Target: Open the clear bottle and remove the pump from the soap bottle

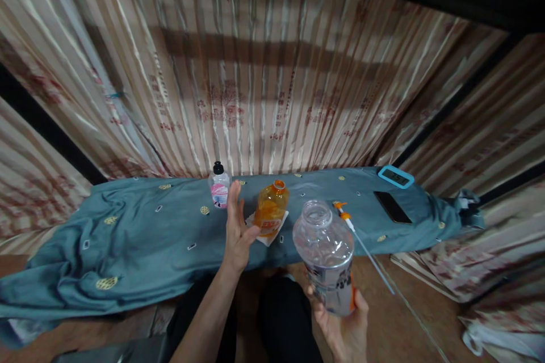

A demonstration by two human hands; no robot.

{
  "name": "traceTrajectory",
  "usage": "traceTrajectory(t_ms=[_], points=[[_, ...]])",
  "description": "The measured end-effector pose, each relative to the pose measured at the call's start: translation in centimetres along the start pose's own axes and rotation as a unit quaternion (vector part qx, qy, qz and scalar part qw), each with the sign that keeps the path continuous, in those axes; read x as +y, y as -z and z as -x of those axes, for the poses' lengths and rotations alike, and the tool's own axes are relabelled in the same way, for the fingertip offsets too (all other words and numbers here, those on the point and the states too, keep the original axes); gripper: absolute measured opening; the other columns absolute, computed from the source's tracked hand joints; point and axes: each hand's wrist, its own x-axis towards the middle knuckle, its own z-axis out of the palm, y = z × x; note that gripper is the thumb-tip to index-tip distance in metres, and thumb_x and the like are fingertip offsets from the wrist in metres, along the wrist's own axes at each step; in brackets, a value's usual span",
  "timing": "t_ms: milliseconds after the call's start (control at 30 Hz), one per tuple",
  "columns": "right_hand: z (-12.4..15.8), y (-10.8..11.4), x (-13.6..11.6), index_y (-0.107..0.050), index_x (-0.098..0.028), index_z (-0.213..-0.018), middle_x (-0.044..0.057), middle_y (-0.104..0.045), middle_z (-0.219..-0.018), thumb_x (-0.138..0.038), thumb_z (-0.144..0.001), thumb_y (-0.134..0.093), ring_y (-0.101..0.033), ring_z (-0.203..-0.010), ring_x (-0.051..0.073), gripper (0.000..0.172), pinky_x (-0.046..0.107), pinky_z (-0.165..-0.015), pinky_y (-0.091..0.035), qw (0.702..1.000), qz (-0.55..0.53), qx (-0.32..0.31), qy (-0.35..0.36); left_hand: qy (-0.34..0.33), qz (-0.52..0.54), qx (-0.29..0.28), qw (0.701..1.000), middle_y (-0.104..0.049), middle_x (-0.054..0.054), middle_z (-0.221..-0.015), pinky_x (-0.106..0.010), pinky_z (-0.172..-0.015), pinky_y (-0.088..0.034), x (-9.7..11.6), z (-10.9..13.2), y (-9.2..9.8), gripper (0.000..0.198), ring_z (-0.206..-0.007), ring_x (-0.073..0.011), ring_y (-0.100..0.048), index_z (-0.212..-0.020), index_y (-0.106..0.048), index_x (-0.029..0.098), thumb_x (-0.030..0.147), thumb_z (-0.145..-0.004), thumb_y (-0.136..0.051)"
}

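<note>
My right hand [340, 326] is wrapped round the lower part of a clear plastic bottle [326, 255] with no cap on it, tilted a little in front of the table. Raised with fingers stretched out, my left hand [238, 229] holds nothing. Just to its right stands an orange see-through bottle [271, 207], uncapped, on a white tissue [279, 231]. Beyond the left hand is a small clear bottle [219, 187] with a pink label and black cap. A pump dispenser top [344, 215], orange and white with a long tube, lies at the table's edge, its tube sticking out past it.
A blue-green patterned cloth [145, 232] covers the narrow table. At its right end lie a dark phone [392, 207] and a blue-framed digital clock [395, 176]. Striped curtains [255, 68] hang behind and at both sides, with dark posts among them.
</note>
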Motion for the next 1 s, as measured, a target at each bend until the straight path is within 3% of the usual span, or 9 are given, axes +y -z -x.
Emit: traceTrajectory(t_ms=[67,167,233,367,567,733,1000], points=[[-0.3,0.0,-0.2,-0.083,-0.026,-0.098,0.016,-0.082,-0.096,-0.042,-0.056,-0.093,-0.080,-0.075,0.030,0.047,0.026,-0.057,-0.062,1.000,0.001,-0.001,0.017,0.024,-0.070,-0.006,0.997,-0.026,-0.012,-0.166,-0.053,-0.128,-0.013,-1.5,-1.3,-0.3,0.100,-0.157,-0.0311,-0.014,-0.153,-0.029,0.029,0.063,-0.071,-0.075],[-0.9,0.0,-0.6,-0.082,-0.022,-0.098,0.017,-0.082,-0.099,-0.045,-0.059,-0.090,-0.080,-0.076,0.029,0.046,0.023,-0.057,-0.061,0.999,0.005,0.013,0.041,0.072,-0.151,-0.024,0.986,-0.026,-0.017,-0.164,-0.053,-0.128,-0.015,-3.9,-2.5,-1.3,0.115,-0.156,-0.0355,-0.019,-0.151,-0.031,0.023,0.044,-0.054,-0.090],[-1.2,0.1,-1.0,-0.082,-0.022,-0.098,0.016,-0.082,-0.100,-0.045,-0.061,-0.090,-0.080,-0.078,0.029,0.044,0.024,-0.061,-0.062,0.998,0.022,0.034,0.050,0.104,-0.154,-0.052,0.981,-0.035,-0.018,-0.160,-0.054,-0.126,-0.023,-5.6,-2.8,-1.9,0.120,-0.152,-0.0368,-0.029,-0.150,-0.031,0.023,0.034,-0.048,-0.093],[-1.9,0.6,-1.7,-0.082,-0.025,-0.098,0.013,-0.082,-0.101,-0.042,-0.059,-0.092,-0.080,-0.084,0.033,0.044,0.031,-0.064,-0.065,0.996,0.054,0.057,0.041,0.140,-0.104,-0.090,0.981,-0.062,-0.011,-0.137,-0.051,-0.109,-0.049,-7.9,-2.2,-2.4,0.105,-0.127,-0.0309,-0.062,-0.148,-0.033,0.027,0.025,-0.058,-0.088],[-2.5,-0.7,-1.1,-0.083,-0.022,-0.087,0.014,-0.083,-0.089,-0.040,-0.043,-0.097,-0.079,-0.070,0.034,0.050,0.028,-0.053,-0.063,0.985,0.048,0.155,0.062,0.113,-0.125,-0.088,0.982,-0.067,-0.011,-0.128,-0.045,-0.106,-0.052,-7.4,-1.2,-2.3,0.070,-0.119,-0.0274,-0.066,-0.128,-0.051,0.020,0.026,-0.066,-0.082],[-2.8,-1.6,-0.7,-0.083,-0.021,-0.085,0.014,-0.083,-0.085,-0.040,-0.042,-0.097,-0.079,-0.069,0.033,0.049,0.028,-0.055,-0.064,0.980,0.057,0.176,0.071,0.105,-0.170,-0.076,0.977,-0.069,-0.010,-0.123,-0.047,-0.104,-0.052,-6.7,-0.9,-2.4,0.065,-0.114,-0.0270,-0.068,-0.125,-0.052,0.019,0.023,-0.067,-0.080],[-2.4,-0.9,-0.9,-0.082,-0.022,-0.088,0.013,-0.083,-0.085,-0.044,-0.047,-0.096,-0.079,-0.069,0.032,0.048,0.028,-0.055,-0.064,0.977,0.077,0.179,0.087,0.074,-0.221,-0.065,0.970,-0.070,-0.009,-0.116,-0.045,-0.101,-0.055,-6.7,-0.8,-2.7,0.062,-0.112,-0.0278,-0.068,-0.121,-0.054,0.019,0.021,-0.065,-0.081]])
